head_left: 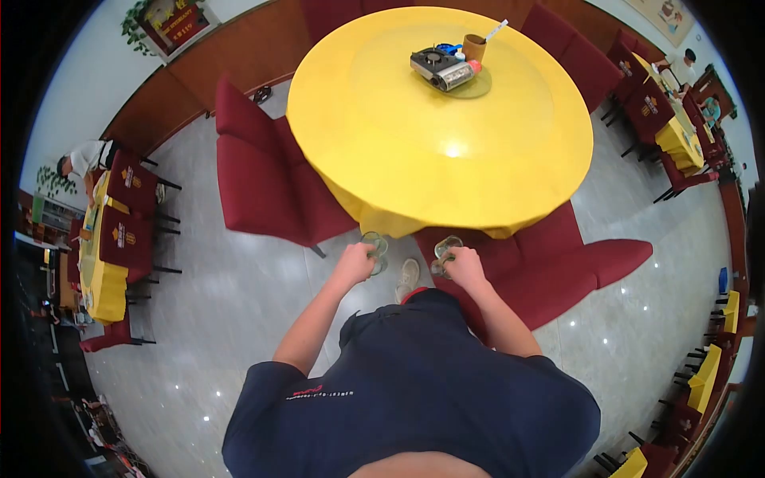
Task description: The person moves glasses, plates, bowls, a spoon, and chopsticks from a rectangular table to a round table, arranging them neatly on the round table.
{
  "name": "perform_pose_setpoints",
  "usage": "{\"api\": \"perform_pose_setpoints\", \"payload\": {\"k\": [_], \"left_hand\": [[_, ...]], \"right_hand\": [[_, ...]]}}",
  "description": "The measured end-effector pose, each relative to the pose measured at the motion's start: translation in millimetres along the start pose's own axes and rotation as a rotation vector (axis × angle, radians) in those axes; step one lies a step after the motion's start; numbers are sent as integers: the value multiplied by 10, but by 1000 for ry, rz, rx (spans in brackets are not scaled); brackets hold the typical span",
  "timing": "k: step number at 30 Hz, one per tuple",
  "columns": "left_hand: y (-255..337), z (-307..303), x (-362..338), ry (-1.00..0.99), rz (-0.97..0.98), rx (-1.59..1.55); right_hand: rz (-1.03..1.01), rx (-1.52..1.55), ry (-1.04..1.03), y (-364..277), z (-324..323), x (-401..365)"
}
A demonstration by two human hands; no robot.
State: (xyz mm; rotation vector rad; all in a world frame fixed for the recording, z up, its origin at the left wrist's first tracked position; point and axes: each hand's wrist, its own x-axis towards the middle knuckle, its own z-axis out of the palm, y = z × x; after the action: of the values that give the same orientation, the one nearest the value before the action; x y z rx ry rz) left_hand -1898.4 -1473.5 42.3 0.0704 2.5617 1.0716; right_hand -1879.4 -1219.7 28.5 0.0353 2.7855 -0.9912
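Note:
My left hand [357,263] is closed around clear drinking glasses [374,240]; two rims seem to show, one above the other. More clear glasses [448,244] are gripped in my right hand [464,267], again apparently a pair. Fingers partly cover the glasses in both hands, so their exact number is hard to tell. Both hands are held out in front of my body, just short of the near edge of a round table [382,143] covered with a yellow cloth. Below the right hand is a dark red upholstered seat [510,263].
A portable gas stove [440,67] and a brown cylindrical holder [474,48] stand toward the table's far side. Dark red chairs [259,175] border the table. One person [80,159] bends over a table at left; others [681,68] are at tables far right.

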Motion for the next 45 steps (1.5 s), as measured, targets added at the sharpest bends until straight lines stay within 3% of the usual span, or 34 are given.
{"api": "perform_pose_setpoints", "payload": {"k": [2, 7, 11, 12, 16, 18, 22, 29, 37, 45], "left_hand": [[-21, -66, 263, -60, 80, 92], [125, -233, 744, -110, 12, 120], [151, -279, 1346, -206, 102, 197], [34, -145, 1532, -137, 263, 233], [226, -201, 2213, -232, 257, 200], [349, -123, 2605, -185, 350, 335], [583, -21, 3280, -193, 315, 261], [816, 368, 4092, -135, 211, 262], [937, 463, 4544, -182, 42, 275], [855, 517, 4664, -37, 168, 273]], "right_hand": [[-43, 10, 16, 20, 65, 226], [-105, -34, -64, 18, 128, 719], [9, -22, -22, -33, 64, 1061], [51, -15, 16, 14, 5, 1113], [189, -19, 115, 38, -164, 1491], [210, -42, 168, 114, -275, 1674], [247, -93, 139, 264, -465, 2251], [129, -245, 65, 661, -458, 3402], [93, -311, 4, 816, -353, 4164], [84, -298, -5, 822, -355, 4356]]}}
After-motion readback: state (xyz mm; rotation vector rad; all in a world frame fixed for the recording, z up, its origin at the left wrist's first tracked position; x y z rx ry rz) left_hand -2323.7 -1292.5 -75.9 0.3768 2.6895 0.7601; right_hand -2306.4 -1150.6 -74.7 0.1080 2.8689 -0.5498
